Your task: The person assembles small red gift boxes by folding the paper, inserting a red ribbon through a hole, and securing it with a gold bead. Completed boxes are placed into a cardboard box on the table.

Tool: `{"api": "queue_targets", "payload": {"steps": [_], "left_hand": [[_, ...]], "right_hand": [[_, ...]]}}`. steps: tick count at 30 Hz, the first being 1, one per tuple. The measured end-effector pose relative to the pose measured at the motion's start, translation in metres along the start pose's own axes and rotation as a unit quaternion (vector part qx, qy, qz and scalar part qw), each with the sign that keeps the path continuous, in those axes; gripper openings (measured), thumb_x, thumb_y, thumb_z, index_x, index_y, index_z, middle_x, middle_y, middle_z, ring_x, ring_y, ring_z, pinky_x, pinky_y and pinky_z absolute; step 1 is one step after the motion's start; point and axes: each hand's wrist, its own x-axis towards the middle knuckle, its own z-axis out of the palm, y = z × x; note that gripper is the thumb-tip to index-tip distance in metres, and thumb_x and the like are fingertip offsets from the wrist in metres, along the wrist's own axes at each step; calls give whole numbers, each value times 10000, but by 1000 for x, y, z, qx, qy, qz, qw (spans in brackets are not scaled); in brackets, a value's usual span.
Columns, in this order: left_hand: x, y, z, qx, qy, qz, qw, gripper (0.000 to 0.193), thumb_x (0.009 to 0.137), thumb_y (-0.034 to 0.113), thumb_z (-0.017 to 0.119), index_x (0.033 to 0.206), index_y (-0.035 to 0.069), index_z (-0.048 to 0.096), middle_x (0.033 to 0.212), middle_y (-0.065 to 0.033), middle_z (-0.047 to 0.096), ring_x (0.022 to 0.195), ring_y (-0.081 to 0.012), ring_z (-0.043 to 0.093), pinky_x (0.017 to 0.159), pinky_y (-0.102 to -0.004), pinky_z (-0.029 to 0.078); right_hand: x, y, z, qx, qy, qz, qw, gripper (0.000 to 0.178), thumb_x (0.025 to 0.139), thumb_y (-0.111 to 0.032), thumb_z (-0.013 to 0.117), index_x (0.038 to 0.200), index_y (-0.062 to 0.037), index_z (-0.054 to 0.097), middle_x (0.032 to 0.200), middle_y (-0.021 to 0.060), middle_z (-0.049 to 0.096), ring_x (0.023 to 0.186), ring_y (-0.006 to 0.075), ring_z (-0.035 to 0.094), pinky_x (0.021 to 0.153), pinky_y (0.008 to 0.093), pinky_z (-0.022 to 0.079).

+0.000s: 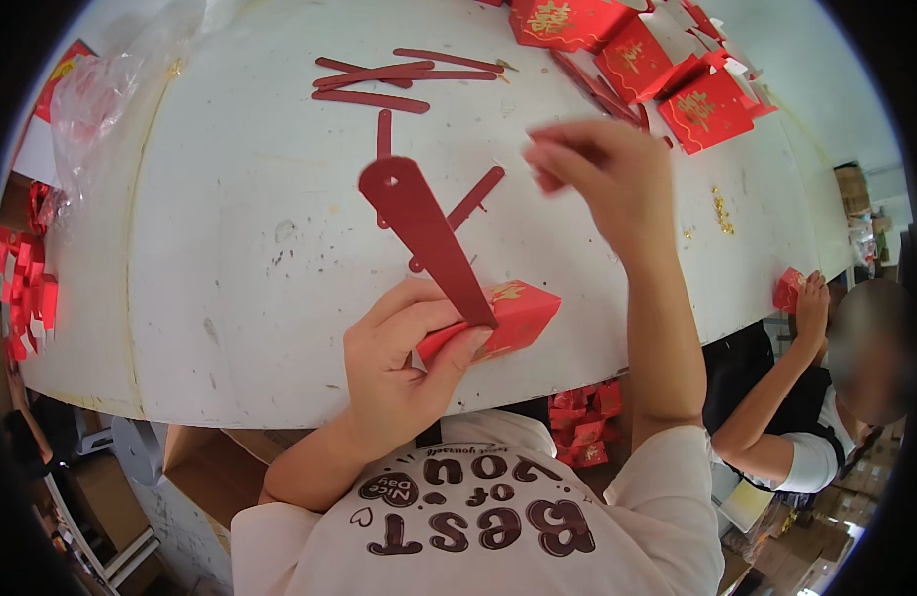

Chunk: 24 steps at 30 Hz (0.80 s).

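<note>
My left hand [404, 348] is closed around a small red box [526, 316] with gold decoration, at the near edge of the table. Its thumb and fingers also pinch one end of a dark red strap [419, 219]. The strap's other end, with a small hole, rises toward the camera. Off to the right, my right hand [593, 169] is raised above the table. Its fingers are curled together and blurred; whatever may be between the fingertips cannot be made out. Behind the raised strap, loose dark red straps [476, 197] lie on the table.
More dark red straps [369, 101] lie at the far middle of the white table [240, 318]. Red boxes [632, 60] stand far right, near small gold pieces [722, 211]. Clear plastic [106, 119] lies far left. At right, a person's hand [811, 308] holds a red box.
</note>
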Motion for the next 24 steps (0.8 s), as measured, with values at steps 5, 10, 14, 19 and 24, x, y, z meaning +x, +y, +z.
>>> {"api": "queue_targets", "payload": {"steps": [5,10,14,19,24], "left_hand": [[-2,1,-1,-34,-3,16,999,118,812,-41,607,929,-38,626,966,-134,631,862,-200,625,713,-273,506],[-2,2,1,-38,-12,15,999,122,833,-31,590,949,-36,624,989,-137,626,870,-197,621,743,-271,498],[-3,1,2,-46,-8,24,999,124,837,-27,587,956,-38,622,992,-142,624,875,-190,615,742,-266,497],[-3,4,2,-36,-19,-1,999,121,871,1,533,954,-49,604,1007,-170,610,921,-218,604,789,-292,487],[-4,6,2,-30,-19,-9,999,123,874,14,534,949,-45,612,1002,-170,611,927,-231,605,787,-302,492]], "right_hand": [[-101,-46,-9,-13,-7,-84,996,247,747,57,638,979,-19,678,825,82,625,634,135,590,548,225,471],[-128,-40,21,18,-14,-69,997,267,736,68,659,990,-15,658,858,102,610,690,168,608,590,248,496],[-129,-28,37,54,37,-83,994,248,745,95,654,966,-18,654,902,109,588,742,168,599,634,243,493],[-127,-29,45,39,68,-113,990,241,723,88,680,930,-34,667,851,49,494,698,133,497,581,233,419],[-127,-24,41,-52,89,-131,986,242,669,38,717,877,-82,697,772,2,389,718,155,354,597,251,312]]}}
